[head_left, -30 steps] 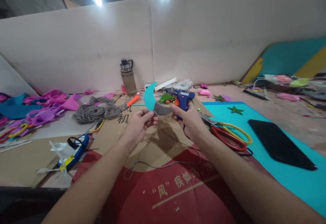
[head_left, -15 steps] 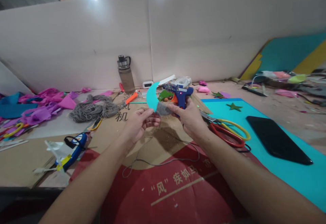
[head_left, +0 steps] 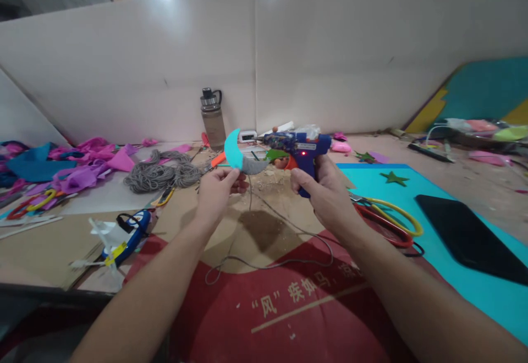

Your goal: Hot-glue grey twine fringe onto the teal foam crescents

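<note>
My left hand (head_left: 223, 190) pinches a crescent (head_left: 233, 151) between thumb and fingers. The crescent's upper part is bright turquoise; its lower end is wrapped in grey cord. From that end a loose grey cord (head_left: 284, 264) hangs and loops over the cardboard below. My right hand (head_left: 325, 187) is wrapped round the handle of a blue hot glue gun (head_left: 307, 154) with a lit red light. Its nozzle points left, above the wrapped end of the crescent; I cannot tell whether it touches.
On the left lie a bundle of grey cord (head_left: 160, 173) and purple and pink felt scraps (head_left: 86, 165). A water bottle (head_left: 213, 121) stands by the white wall. To the right are scissors (head_left: 391, 223), a black phone (head_left: 466, 236) and a green star (head_left: 394, 178) on turquoise sheet (head_left: 490, 302).
My right hand has come away from the grey wrapped end and raised the glue gun. The crescent has tilted in my left hand, exposing more of its wrapped part. The view has shifted slightly.
</note>
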A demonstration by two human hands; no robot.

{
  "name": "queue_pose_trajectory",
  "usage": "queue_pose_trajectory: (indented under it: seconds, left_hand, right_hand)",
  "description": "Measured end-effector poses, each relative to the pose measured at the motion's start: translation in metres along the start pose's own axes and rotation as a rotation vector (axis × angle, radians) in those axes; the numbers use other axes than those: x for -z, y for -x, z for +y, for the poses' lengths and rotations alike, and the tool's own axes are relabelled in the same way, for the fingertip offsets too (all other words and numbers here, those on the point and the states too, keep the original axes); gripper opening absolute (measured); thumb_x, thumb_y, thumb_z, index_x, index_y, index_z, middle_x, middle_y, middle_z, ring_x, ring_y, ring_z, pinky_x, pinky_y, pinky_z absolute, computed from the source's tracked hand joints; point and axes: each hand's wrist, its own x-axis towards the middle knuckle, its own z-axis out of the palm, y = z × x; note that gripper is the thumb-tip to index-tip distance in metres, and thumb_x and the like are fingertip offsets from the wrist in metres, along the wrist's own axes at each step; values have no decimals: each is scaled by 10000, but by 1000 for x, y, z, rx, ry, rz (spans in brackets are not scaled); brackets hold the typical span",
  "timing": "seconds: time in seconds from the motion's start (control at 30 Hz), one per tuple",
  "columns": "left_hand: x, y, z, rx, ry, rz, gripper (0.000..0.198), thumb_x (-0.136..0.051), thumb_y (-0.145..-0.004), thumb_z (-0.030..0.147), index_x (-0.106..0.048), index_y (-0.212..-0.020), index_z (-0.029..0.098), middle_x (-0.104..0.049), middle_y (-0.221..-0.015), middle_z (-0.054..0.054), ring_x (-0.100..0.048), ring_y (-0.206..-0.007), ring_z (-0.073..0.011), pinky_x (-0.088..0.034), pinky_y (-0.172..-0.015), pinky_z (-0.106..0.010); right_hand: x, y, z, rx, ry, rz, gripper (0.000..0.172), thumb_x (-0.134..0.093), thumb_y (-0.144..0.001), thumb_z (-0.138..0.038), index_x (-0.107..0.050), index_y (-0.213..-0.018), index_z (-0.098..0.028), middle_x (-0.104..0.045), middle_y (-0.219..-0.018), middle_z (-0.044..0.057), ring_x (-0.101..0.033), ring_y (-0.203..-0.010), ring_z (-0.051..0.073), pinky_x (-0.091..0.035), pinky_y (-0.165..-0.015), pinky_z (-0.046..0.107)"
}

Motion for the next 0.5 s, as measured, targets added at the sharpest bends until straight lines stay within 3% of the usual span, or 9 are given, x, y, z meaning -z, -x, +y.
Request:
queue_pose_trajectory:
  seconds: [0.1,0.2,0.5]
  left_hand:
    - [2,-1,0,-20,-2,24,286,-770,-697,379,-673,-689,110,-687,-677,-58,-643,-562,-126,-522,-572,-249]
    - [2,0,2,-39,-15,38,278,-754,-720,378,-674,-684,115,-686,-672,-57,-639,-560,-126,-523,-577,-252]
    - [3,2,2,-73,-40,36,248,-713,-771,355,-685,-702,118,-686,-676,-60,-649,-569,-137,-535,-581,-266]
  right_hand:
    - [-3,4,-2,24,69,-87,220,-621,-837,-348,-547,-1020,-251,-644,-943,15,-545,-737,155,-455,-647,305]
    - [-5,5,-2,1,137,-131,240,-603,-845,-364,-565,-1039,-228,-649,-922,35,-569,-813,190,-463,-696,337]
    - [-6,7,7,3,234,-135,390,-594,-862,-381,-526,-1217,-234,-652,-1042,69,-601,-956,243,-483,-762,379]
